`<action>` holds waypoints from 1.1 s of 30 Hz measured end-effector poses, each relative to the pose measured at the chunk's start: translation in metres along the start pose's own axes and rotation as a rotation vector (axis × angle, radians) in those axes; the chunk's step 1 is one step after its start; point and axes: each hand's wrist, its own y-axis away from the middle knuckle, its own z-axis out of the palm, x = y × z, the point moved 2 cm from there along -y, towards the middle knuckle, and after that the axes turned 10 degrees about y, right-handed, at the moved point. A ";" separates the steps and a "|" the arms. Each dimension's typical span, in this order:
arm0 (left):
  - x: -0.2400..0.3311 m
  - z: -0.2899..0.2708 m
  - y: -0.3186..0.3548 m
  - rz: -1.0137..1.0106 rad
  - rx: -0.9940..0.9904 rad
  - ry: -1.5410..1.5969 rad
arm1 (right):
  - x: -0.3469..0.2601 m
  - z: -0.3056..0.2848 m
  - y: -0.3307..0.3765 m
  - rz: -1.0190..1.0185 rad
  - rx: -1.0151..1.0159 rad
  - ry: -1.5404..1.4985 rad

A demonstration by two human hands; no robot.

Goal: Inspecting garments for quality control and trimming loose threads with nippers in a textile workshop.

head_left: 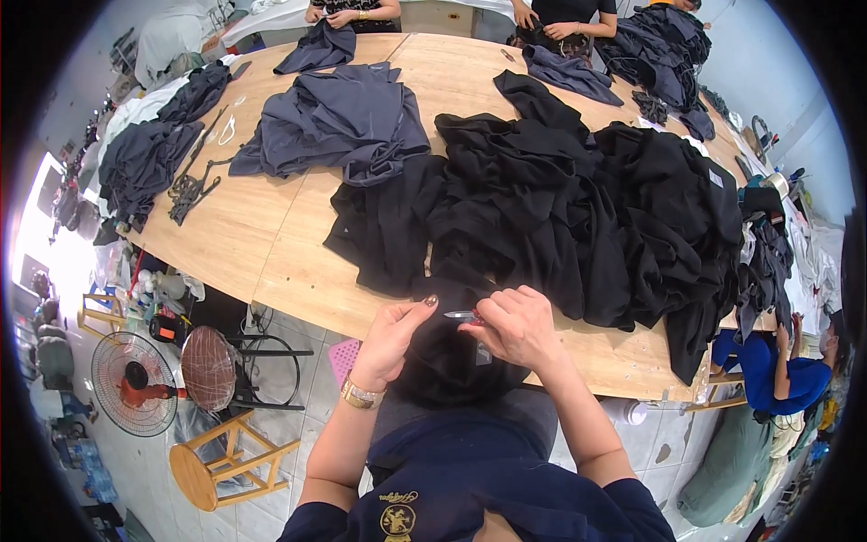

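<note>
Black cloth point(456, 361) hangs over the table's near edge onto my lap, part of a dark garment. My left hand point(393, 336) is closed at its left side, thumb pressed on a fold of it. In my right hand point(519, 327) is a small pair of thread snips point(460, 315) with silver blades and a bit of red at the grip. The blades point left toward my left thumb, just above the cloth, and do not touch that thumb. Beyond both hands lies a big heap of black garments point(533, 190). Any thread is too fine to make out.
Dark grey-blue garments point(339, 122) lie on the wooden table point(302, 262), with black straps point(188, 191) to their left. Two people work at the far side; another person in blue point(795, 379) sits at right. A wooden stool point(194, 474), a round-seated chair point(209, 369) and a fan point(135, 384) stand at left.
</note>
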 end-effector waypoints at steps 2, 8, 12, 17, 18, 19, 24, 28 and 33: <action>-0.001 -0.003 -0.001 -0.002 0.000 -0.005 | 0.001 -0.001 0.001 0.014 0.010 -0.010; -0.005 -0.009 -0.004 0.026 -0.010 -0.025 | 0.000 -0.001 0.000 0.003 -0.011 -0.027; -0.006 -0.009 -0.004 0.036 -0.011 -0.040 | -0.002 0.000 0.000 -0.008 -0.035 -0.013; 0.001 0.000 0.003 0.065 -0.009 -0.134 | 0.005 0.000 0.006 0.087 0.036 -0.092; 0.004 0.004 0.005 0.123 0.017 -0.238 | 0.010 0.002 0.011 0.298 0.074 -0.204; 0.007 0.002 0.007 0.118 0.011 -0.237 | 0.016 0.005 0.017 0.511 0.113 -0.315; 0.038 -0.039 0.011 0.611 0.470 -1.183 | 0.057 0.033 0.067 0.951 0.341 -0.767; 0.041 -0.055 0.015 0.632 0.671 -1.387 | 0.069 0.053 0.096 1.074 0.376 -0.804; 0.038 -0.074 0.013 0.609 0.668 -1.078 | 0.051 0.067 0.093 1.036 -0.003 -0.418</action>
